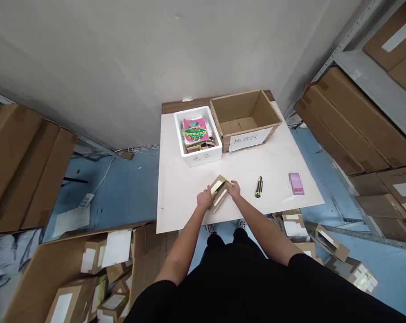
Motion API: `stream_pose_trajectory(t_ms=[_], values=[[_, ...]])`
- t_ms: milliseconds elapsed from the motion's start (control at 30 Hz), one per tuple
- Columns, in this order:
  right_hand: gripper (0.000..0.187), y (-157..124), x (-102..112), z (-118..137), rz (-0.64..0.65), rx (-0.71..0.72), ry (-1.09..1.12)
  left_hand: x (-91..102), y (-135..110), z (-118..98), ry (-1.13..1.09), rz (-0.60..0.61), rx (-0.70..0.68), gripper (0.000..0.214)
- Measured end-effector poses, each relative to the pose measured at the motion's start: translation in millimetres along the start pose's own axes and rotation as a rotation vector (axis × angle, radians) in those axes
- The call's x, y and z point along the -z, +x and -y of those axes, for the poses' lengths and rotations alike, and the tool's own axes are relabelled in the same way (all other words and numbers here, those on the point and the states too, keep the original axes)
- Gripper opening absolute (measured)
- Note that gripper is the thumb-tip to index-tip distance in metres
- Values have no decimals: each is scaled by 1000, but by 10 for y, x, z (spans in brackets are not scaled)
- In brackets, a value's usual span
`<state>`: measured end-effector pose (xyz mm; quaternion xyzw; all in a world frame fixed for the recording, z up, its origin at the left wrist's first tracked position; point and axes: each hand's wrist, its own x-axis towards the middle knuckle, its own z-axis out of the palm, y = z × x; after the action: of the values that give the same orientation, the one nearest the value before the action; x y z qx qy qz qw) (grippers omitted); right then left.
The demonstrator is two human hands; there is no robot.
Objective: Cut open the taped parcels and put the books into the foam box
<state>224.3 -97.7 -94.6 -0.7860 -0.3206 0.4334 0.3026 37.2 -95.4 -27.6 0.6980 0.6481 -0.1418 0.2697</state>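
- Small cardboard box — tilted, just above the near edge of the white counter, held between both hands.
- Left hand: fingers closed on the box's left end.
- Right hand: fingers closed on its right end.
- Utility knife lies on the counter near the right hand, not touching it.
- Pink item lies further right — blurred, not identifiable.
- Far edge: white foam box holding colourful packets, set against an open carton that bears a white label.
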Motion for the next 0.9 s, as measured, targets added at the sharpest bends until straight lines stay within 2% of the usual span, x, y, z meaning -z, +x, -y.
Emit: stream_pose_trajectory(t_ms=[100,233,300,367,467,533,633,733,800,900], values=[[60,0,-236,191,-24,-16,-27,-33,-74,251,-174,8,62,71],[58,-43,-483,428,-23,42,-52,-60,-153,624,-374,11,98,69],[72,-116,-536,488,-7,50,-98,-76,-193,757,-402,-4,86,58],[93,-243,-566,493,0,94,-191,-101,-225,829,-458,-75,90,52],[113,-475,-587,412,5,180,-290,-139,-238,841,-506,-275,101,78],[111,-585,-551,327,-9,178,-222,-147,-215,819,-432,-344,1,72],[103,-623,-368,190,11,67,74,-132,-161,784,-284,-264,-254,48],[105,-589,-90,43,120,-20,298,-134,-156,750,-237,-193,-407,44],[107,-580,68,-61,111,-33,278,-167,-210,728,-216,-153,-496,37],[104,-601,184,-189,-21,-49,72,-265,-358,733,-262,-85,-586,31]])
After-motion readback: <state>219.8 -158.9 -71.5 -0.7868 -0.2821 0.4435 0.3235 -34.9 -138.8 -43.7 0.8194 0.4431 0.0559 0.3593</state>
